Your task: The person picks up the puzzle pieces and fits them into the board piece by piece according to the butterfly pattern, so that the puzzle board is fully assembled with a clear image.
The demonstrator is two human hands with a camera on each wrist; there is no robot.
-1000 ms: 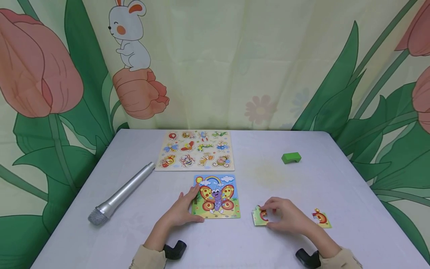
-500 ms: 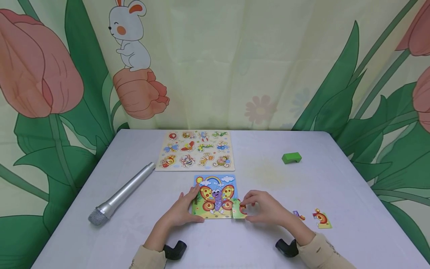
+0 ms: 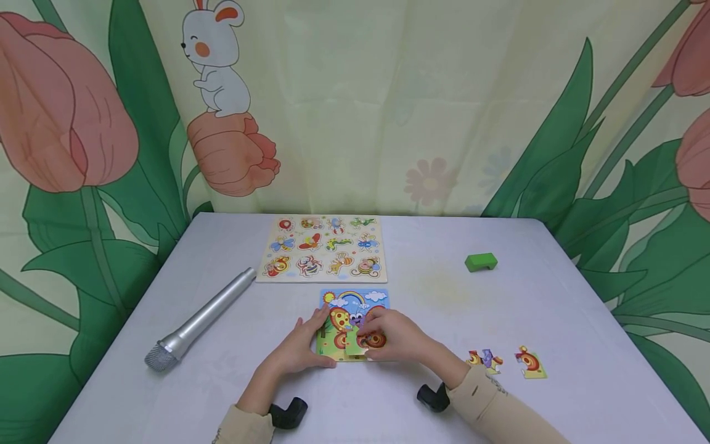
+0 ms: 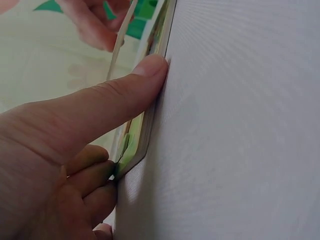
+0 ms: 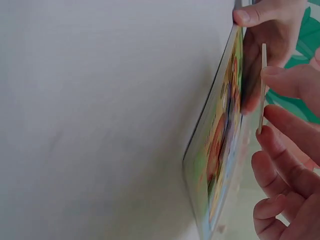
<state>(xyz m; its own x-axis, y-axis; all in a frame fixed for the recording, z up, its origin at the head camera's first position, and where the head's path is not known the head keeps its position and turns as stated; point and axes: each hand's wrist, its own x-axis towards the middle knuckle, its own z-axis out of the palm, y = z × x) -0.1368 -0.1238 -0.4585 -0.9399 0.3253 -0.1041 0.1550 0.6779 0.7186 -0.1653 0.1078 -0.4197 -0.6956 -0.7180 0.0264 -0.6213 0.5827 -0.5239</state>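
Note:
A square butterfly puzzle board [image 3: 355, 297] lies flat on the table. My left hand [image 3: 296, 346] holds its near left corner, the thumb against the near edge and the fingers along the left side. Above the board's lower part, my right hand [image 3: 400, 338] pinches a green-edged puzzle piece [image 3: 353, 343] between thumb and fingers. In the right wrist view that piece [image 5: 263, 60] appears edge-on, raised off the board. More loose puzzle pieces [image 3: 488, 359] lie beside the right forearm, and a red and yellow piece [image 3: 531, 364] sits farther right.
Behind the butterfly board lies a wooden insect peg puzzle [image 3: 322, 250]. A silver microphone [image 3: 201, 320] rests slantwise on the left. At the back right sits a green block [image 3: 481, 262]. A printed curtain [image 3: 344, 105] hangs past the table's far edge.
My right hand has carried the puzzle piece leftward from the table on the right to above the board. Loose pieces it covered have come into view. My left hand stays put.

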